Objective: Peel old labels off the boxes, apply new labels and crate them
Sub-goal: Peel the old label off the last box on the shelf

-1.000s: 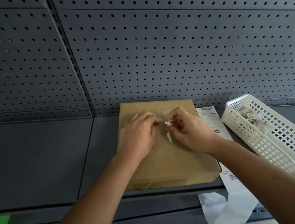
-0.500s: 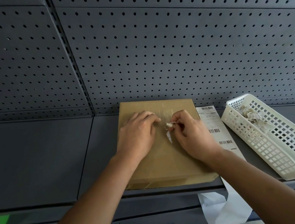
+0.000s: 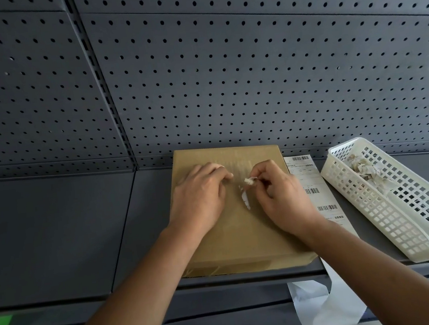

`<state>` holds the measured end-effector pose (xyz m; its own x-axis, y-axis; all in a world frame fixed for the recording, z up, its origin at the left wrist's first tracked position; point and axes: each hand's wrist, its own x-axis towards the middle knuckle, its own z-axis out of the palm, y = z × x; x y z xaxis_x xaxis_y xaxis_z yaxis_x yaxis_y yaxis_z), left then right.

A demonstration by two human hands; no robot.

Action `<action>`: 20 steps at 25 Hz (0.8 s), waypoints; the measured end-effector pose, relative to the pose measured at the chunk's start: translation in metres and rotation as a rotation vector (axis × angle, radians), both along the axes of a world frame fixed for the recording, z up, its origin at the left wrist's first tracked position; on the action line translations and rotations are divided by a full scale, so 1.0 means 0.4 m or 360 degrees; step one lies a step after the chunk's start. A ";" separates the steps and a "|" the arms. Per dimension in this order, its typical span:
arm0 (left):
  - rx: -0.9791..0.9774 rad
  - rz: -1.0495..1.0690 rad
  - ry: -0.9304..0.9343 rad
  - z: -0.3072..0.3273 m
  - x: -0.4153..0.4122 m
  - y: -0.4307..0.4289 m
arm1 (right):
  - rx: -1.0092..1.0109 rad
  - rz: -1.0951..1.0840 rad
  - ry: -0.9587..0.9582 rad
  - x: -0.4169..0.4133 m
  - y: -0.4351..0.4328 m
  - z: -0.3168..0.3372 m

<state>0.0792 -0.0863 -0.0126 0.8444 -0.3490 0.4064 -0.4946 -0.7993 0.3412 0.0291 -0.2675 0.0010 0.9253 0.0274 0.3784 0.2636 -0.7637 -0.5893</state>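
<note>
While fingers (image 3: 261, 176) pinch scrap (image 3: 249, 181), box (image 3: 244, 235) lies front-to-back.

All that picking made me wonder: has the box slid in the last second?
No. The box has its far edge at the same spot under the pegboard.
</note>
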 end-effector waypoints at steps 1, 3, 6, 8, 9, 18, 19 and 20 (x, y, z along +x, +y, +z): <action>0.0005 0.0004 0.0000 0.000 0.001 0.000 | 0.0009 -0.0026 -0.0010 0.002 -0.002 0.000; 0.0016 0.0009 0.0000 -0.002 0.002 0.000 | -0.0004 -0.0016 -0.0012 0.006 -0.001 -0.002; 0.0015 0.0003 0.0001 -0.005 0.004 0.000 | -0.0042 0.0053 -0.0006 0.005 0.006 -0.006; 0.0000 0.0007 0.0001 -0.003 0.002 0.000 | -0.0030 0.0059 -0.0001 0.003 0.006 -0.006; -0.0006 0.0007 -0.0005 -0.001 0.001 0.000 | -0.0011 0.0029 -0.0002 0.002 0.003 -0.005; 0.0014 -0.0003 0.0002 -0.003 -0.001 0.000 | 0.0006 0.0098 0.0050 0.001 0.007 -0.001; 0.0010 -0.0001 0.0002 -0.001 -0.002 0.000 | 0.0019 0.0104 0.0070 -0.002 0.006 0.000; 0.0003 -0.0001 0.0002 0.000 -0.002 0.000 | 0.0033 0.0076 0.0070 -0.001 0.004 -0.001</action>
<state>0.0785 -0.0864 -0.0127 0.8447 -0.3502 0.4048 -0.4946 -0.7997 0.3404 0.0287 -0.2661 0.0006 0.9388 0.0648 0.3383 0.2731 -0.7384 -0.6165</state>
